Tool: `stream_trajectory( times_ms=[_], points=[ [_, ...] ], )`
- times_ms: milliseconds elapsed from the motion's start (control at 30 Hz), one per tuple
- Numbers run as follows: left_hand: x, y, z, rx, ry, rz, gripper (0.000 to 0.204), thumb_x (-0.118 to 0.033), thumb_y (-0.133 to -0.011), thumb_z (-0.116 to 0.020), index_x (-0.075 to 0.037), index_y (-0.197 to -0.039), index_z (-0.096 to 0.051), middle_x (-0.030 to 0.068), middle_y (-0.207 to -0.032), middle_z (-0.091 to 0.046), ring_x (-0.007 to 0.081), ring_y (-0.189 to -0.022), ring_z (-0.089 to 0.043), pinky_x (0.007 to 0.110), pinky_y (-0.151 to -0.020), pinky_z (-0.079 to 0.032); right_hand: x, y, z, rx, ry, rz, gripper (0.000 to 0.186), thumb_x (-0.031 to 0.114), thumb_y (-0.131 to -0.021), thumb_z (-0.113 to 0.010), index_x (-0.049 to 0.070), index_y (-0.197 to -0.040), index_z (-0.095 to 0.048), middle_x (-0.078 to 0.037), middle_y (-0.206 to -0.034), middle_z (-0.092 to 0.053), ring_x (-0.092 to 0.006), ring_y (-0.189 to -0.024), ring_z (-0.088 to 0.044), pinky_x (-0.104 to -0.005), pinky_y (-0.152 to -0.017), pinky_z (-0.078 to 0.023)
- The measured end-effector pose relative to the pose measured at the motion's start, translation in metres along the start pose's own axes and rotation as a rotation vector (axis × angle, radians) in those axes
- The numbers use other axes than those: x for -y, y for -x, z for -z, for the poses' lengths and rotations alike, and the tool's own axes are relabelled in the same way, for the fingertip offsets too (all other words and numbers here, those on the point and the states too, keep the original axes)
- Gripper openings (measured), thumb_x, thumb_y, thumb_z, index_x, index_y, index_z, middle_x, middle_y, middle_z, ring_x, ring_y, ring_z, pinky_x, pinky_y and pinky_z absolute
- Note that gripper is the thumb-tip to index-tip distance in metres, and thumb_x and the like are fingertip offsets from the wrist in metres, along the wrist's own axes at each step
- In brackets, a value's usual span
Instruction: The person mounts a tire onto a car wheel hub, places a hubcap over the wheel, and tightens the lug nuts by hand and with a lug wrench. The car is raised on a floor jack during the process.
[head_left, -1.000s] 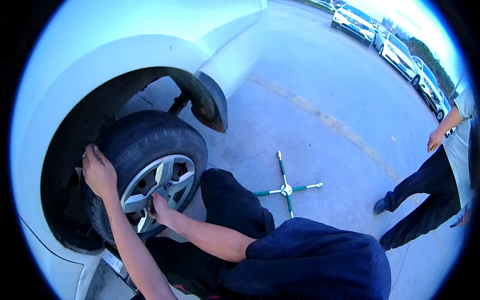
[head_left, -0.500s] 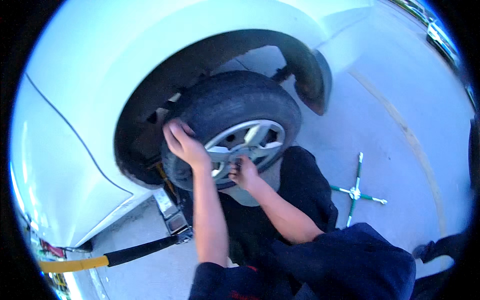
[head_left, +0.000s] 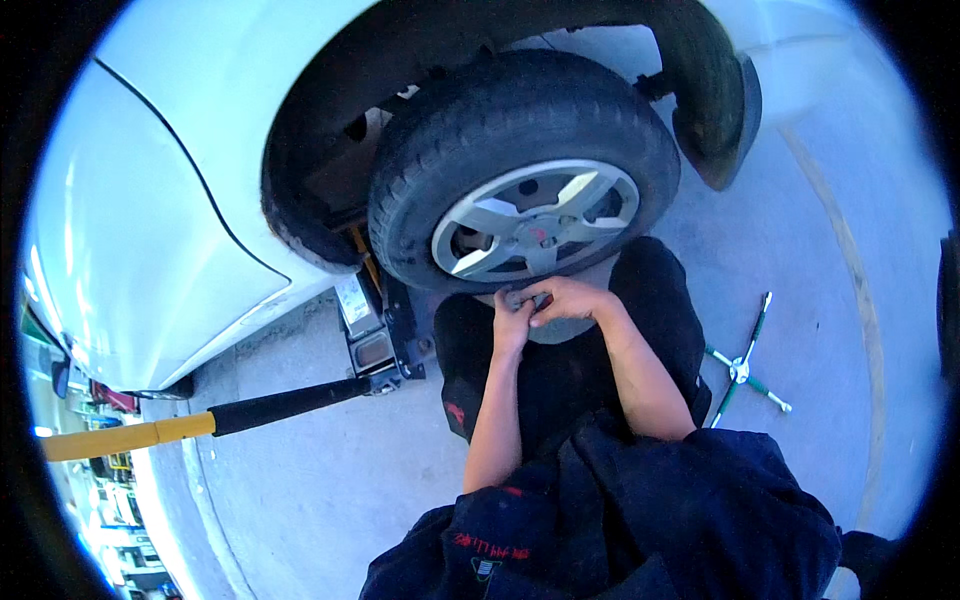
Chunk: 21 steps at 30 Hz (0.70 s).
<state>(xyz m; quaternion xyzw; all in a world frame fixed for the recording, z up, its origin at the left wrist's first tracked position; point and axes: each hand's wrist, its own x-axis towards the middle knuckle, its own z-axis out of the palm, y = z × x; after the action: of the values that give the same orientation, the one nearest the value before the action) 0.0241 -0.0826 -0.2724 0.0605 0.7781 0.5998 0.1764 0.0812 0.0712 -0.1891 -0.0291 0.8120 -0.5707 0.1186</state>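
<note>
A car wheel [head_left: 545,235] with a black tyre [head_left: 430,215] and a silver spoked rim sits in the wheel arch of a white car [head_left: 190,130]. Just below the rim's lower edge, my two hands meet between my knees. My left hand [head_left: 511,326] has its fingers curled, tips up. From the right, my right hand [head_left: 568,301] reaches across with bent fingers that touch the left. Something small and dark grey shows between the fingers, too small and covered to name. Neither hand touches the wheel.
A jack [head_left: 370,335] stands under the car to the left, its yellow and black handle [head_left: 220,422] reaching leftward. On the concrete floor at right lies a green and silver cross wrench [head_left: 739,370]. A dark shoe [head_left: 868,553] shows at lower right.
My left hand has left the tyre's side and my right hand has come away from the hub. Both have met below the rim. The view has shifted, with the wheel now higher.
</note>
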Motion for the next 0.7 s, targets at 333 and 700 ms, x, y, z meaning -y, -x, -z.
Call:
stream_trajectory(
  times_ms=[333,700],
  points=[
    [-0.061,0.023,0.001,-0.062,0.297,0.04,0.035,-0.02,-0.088,-0.053,-0.001,-0.115,-0.04,-0.0006,-0.06,-0.047,0.0072,-0.047,-0.042,0.022,-0.04,-0.034,-0.044,-0.028,-0.024,-0.447,-0.245,-0.087,0.027,0.002,-0.074,-0.065,-0.003,-0.1,-0.061,-0.009,-0.086,-0.064,-0.0153,-0.074,-0.059,-0.027,-0.067,-0.046],
    [0.002,0.009,-0.017,0.007,-0.004,-0.034,0.027,-0.018,-0.088,-0.05,0.003,-0.104,-0.053,0.013,-0.078,-0.061,0.0204,-0.069,-0.058,0.031,-0.064,-0.046,-0.046,-0.106,-0.045,-1.031,-0.999,-0.011,0.021,-0.002,-0.072,-0.067,-0.002,-0.092,-0.06,-0.006,-0.083,-0.062,-0.0128,-0.071,-0.058,-0.0243,-0.064,-0.046]
  ],
)
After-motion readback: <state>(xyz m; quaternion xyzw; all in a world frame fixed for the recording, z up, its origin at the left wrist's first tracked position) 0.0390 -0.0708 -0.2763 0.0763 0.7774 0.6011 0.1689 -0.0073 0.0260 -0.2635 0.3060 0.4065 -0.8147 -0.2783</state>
